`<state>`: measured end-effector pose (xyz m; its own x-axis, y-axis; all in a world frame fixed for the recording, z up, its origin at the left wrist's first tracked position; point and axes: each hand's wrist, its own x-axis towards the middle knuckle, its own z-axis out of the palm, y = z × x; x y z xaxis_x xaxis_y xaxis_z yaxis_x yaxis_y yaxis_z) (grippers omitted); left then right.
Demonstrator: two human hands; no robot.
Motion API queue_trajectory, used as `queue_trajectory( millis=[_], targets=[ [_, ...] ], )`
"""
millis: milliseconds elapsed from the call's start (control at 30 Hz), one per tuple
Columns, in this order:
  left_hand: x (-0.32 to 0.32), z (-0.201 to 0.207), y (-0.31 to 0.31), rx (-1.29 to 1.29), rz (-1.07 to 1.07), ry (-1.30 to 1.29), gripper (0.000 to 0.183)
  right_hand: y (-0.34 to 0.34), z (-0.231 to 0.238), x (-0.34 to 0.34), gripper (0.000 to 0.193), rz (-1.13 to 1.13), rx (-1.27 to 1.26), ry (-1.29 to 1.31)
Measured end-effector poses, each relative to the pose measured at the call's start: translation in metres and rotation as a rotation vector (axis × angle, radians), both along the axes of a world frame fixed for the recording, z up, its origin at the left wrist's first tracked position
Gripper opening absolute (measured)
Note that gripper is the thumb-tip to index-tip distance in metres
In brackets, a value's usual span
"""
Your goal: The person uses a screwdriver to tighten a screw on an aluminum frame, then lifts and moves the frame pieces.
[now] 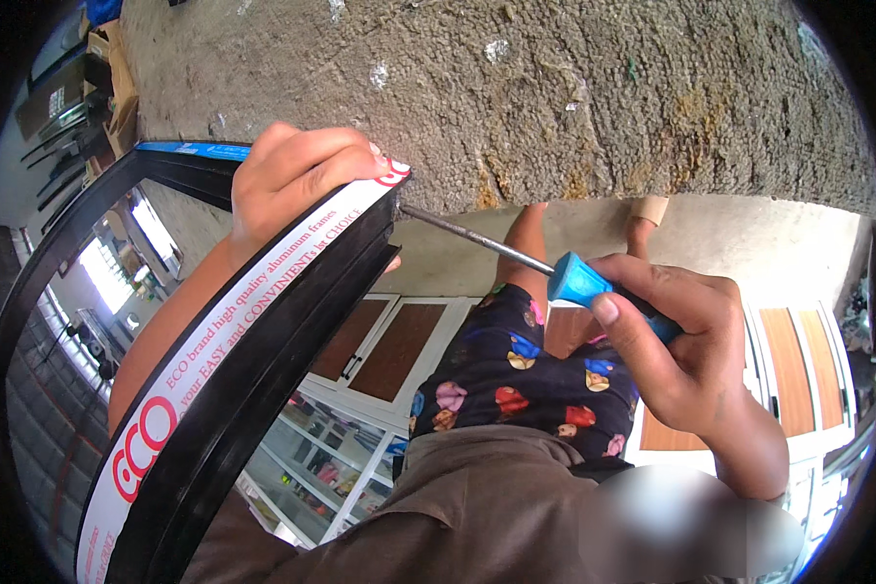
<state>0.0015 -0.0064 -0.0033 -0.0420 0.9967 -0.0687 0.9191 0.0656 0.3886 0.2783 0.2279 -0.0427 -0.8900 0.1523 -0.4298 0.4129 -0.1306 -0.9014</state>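
My left hand (297,175) is closed over the end of a black aluminum frame (273,360), which has a white printed film with red lettering along one face. The frame slants from the lower left up to the edge of a carpet-covered work surface. My right hand (681,341) grips the blue handle of a screwdriver (579,280). Its metal shaft points left, and the tip meets the frame's end just below my left fingers. Whether a screw sits at the tip cannot be made out. Another black bar with blue film (195,150) joins the frame at the far left.
The worn grey carpeted surface (555,107) spans the top. White cabinets with brown panels (389,341) and a glass-fronted case (311,462) stand below it. Dark bars and cardboard (117,88) lie at the far left.
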Motion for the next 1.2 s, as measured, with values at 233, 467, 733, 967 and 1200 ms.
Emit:
queue_trajectory(
  millis=[233,467,733,967,1200],
  targets=[
    [0.001,0.001,0.001,-0.029,0.004,0.003,0.070,-0.003,-0.007,-0.001,0.023,0.000,-0.092,-0.098],
    [0.001,-0.004,0.000,-0.011,-0.021,-0.014,0.073,-0.002,-0.005,-0.004,0.024,-0.009,-0.073,-0.092],
    [0.007,0.003,0.009,-0.001,-0.019,-0.035,0.076,-0.002,-0.019,0.010,0.031,-0.003,0.282,0.236],
    [0.028,0.005,0.012,0.003,-0.013,-0.111,0.053,0.011,-0.010,0.027,0.051,0.148,0.655,0.483],
    [0.026,-0.002,0.010,0.037,0.012,-0.084,0.050,0.000,-0.009,0.029,0.053,0.153,0.819,0.543]
  ],
)
